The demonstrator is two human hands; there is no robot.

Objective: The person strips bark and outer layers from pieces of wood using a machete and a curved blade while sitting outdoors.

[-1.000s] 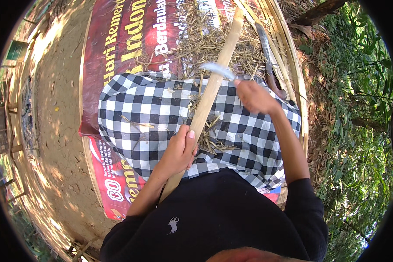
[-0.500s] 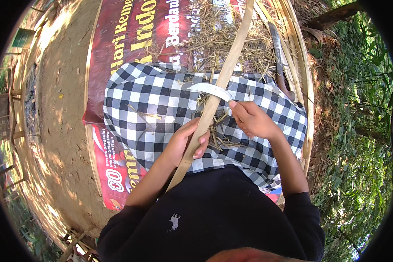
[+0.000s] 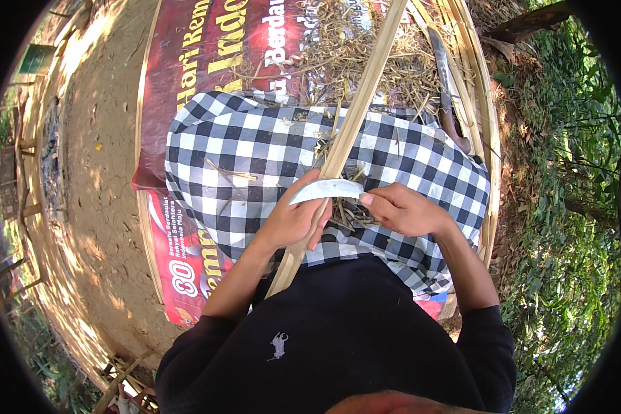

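Note:
A long pale strip of split bamboo (image 3: 363,96) slants from my waist up past the far edge of the view. My left hand (image 3: 298,212) is closed round its lower part, over my lap. In my right hand (image 3: 401,210) is a curved sickle blade (image 3: 328,188); its handle is hidden in my closed fingers. The blade lies across the strip, right by the left hand's fingers, its tip pointing left. Thin shavings (image 3: 345,219) lie beneath, on the black and white checked cloth (image 3: 255,141) over my legs.
A red printed banner (image 3: 160,131) covers the platform, strewn with a heap of shavings (image 3: 352,62). At the right lie a long knife with a dark handle (image 3: 450,124) and more bamboo strips (image 3: 477,76). Bare ground (image 3: 96,186) borders the left, green plants (image 3: 566,172) the right.
The right hand has drawn the sickle blade down along the strip toward me, nearly to the left hand. The strip has turned a little on its long axis.

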